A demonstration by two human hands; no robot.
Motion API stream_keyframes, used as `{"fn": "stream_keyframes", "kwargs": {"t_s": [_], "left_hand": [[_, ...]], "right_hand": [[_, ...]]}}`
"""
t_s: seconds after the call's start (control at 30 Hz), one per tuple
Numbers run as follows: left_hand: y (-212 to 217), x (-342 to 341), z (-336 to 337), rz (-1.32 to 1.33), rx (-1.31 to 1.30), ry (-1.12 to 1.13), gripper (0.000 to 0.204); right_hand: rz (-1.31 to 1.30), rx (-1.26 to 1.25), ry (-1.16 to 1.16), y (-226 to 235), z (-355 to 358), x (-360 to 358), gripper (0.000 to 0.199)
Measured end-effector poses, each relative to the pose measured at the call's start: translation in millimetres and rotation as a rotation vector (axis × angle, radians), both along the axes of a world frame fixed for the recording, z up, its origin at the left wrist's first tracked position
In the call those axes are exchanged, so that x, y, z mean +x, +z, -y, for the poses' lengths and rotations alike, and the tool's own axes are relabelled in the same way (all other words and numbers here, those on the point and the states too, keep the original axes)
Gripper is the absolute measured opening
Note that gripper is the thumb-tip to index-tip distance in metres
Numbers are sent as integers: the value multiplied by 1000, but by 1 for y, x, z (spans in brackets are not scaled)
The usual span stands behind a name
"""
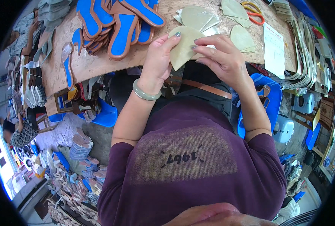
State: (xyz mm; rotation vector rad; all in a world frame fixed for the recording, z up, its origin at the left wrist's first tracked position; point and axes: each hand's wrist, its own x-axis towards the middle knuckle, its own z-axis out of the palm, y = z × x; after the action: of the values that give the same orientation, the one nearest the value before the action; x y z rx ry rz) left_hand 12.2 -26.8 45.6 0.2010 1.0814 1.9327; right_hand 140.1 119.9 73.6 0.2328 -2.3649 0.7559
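My left hand (158, 56) is closed on a pale beige, leaf-shaped sheet piece (183, 47), with the thumb lying over its upper left part. The curled fingers of my right hand (221, 56) pinch the same piece along its right edge; part of that edge is hidden behind the fingertips. Just beyond, on the table, lies a fanned stack of similar beige pieces (200, 18), some with a shiny surface. More such pieces (242, 38) lie to the right of my right hand, and another small stack (234, 12) sits farther back.
Blue insoles with brown rims (121, 35) are piled at the table's left. Scissors (255, 18) with orange and yellow handles lie at the back right, near a written paper sheet (274, 49). Blue plastic bins (270, 96) stand below the table (90, 69). At far left are other people (22, 132).
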Motion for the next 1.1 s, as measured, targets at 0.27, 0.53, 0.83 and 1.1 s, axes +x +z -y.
{"fn": "stream_keyframes", "kwargs": {"t_s": [0.27, 0.53, 0.83, 1.1], "left_hand": [[12, 5, 0, 8, 113, 8, 42], [9, 29, 2, -268, 142, 70, 20], [4, 23, 6, -206, 147, -55, 17], [2, 23, 5, -271, 76, -14, 17]], "right_hand": [[-8, -205, -109, 0, 3, -8, 12], [306, -1250, 62, -4, 13, -14, 16], [406, -1688, 329, -26, 5, -16, 14], [442, -1433, 168, -16, 4, -14, 16]]}}
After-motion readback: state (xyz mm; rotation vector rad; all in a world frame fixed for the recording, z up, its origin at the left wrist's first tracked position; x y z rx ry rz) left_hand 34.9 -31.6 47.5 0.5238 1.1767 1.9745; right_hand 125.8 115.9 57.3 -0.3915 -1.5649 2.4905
